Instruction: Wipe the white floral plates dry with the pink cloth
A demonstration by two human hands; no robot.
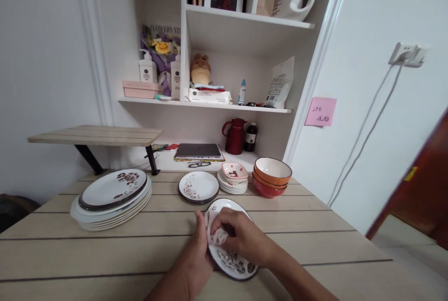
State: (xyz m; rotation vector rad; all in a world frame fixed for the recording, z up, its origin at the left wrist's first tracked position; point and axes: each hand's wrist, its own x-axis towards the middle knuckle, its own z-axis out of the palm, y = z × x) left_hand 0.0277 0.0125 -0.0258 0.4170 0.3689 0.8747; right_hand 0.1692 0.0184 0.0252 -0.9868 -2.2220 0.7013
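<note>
A white plate with a dark rim and brown flower pattern is in front of me, near the middle of the table. My left hand grips its left edge, thumb up, the other fingers hidden below it. Bunched in my right hand is a white cloth or tissue, pressed on the upper left of the plate. Just behind stands a small stack of matching plates. Little white dishes carry a square red-dotted bowl to the right of that stack.
Stacked orange and red bowls stand at the back right. A tall pile of large plates is at the left, below a raised wooden stand. Glasses, a laptop and a red jug line the back.
</note>
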